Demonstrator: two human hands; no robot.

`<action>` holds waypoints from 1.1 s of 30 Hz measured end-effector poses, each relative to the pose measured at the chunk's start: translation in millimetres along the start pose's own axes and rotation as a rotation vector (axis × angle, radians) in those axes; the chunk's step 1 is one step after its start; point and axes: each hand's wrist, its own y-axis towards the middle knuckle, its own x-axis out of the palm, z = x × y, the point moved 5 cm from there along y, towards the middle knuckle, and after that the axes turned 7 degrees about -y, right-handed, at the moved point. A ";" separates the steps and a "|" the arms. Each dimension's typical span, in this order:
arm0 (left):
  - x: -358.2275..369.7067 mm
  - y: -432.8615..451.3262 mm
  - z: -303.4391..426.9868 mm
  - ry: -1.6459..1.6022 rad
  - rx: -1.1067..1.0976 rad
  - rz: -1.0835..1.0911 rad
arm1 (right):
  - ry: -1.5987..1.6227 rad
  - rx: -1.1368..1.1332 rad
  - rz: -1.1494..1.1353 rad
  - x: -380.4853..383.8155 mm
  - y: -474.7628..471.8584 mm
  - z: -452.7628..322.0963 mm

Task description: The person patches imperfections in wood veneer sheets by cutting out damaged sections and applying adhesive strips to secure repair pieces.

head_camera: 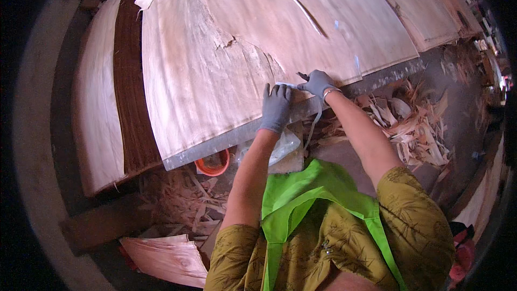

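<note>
Both of my hands wear grey gloves and rest near the front edge of a wood veneer sheet (194, 76). My left hand (276, 108) lies palm down on it, fingers extended over a small white strip (286, 85). Just to the right, my right hand (318, 83) grips a small dark tool (302, 76), which I cannot identify further. Its thumb side touches the right end of the strip. Below this hand hangs a narrow pale tape (313, 126). Cracks and a ragged split (231, 42) run through the veneer beyond my hands.
A long thin rod (295, 2) lies on the veneer. Under the grey table edge (210, 151) are an orange container (214, 163) and a clear plastic bag (286, 145). Veneer scraps (420, 135) heap at right. More veneer (97, 89) stands left, beside a dark strip (133, 89).
</note>
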 end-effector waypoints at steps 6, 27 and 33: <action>-1.8 14.0 12.4 -0.064 -0.116 -0.043 | 0.506 -0.011 -0.263 14.9 -42.8 29.4; -7.0 39.9 -75.6 -0.133 -0.542 0.257 | 0.446 -0.248 -0.409 -29.1 112.1 -83.8; 1.5 53.4 -70.1 -0.129 -0.455 0.255 | 0.506 -0.189 -0.462 -29.0 120.1 -82.0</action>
